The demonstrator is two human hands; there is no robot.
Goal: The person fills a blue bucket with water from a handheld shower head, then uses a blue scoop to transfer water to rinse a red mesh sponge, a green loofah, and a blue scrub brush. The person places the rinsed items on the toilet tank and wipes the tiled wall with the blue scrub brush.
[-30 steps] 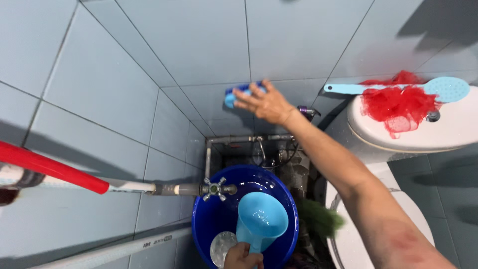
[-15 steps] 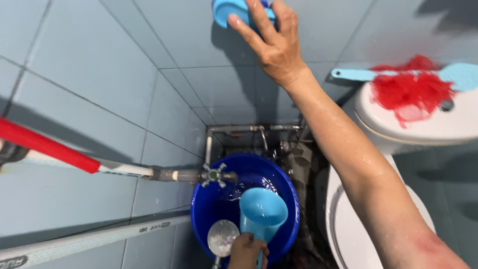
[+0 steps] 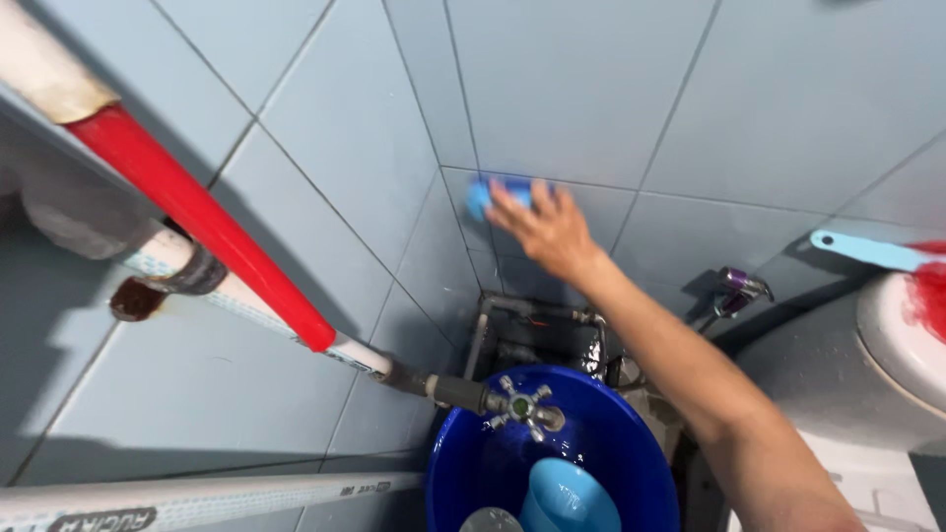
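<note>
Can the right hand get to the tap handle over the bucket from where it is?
Probably yes. The right hand presses a blue scrubber on the wall tiles; nothing sits between it and the tap handle below.

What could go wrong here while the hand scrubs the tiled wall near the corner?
The right hand presses a small blue scrubber against the blue wall tile at full reach; it might slip on a wet surface. The outstretched arm passes just above the metal cross-handle tap over the round blue plastic basin, so it could knock against it.
</note>
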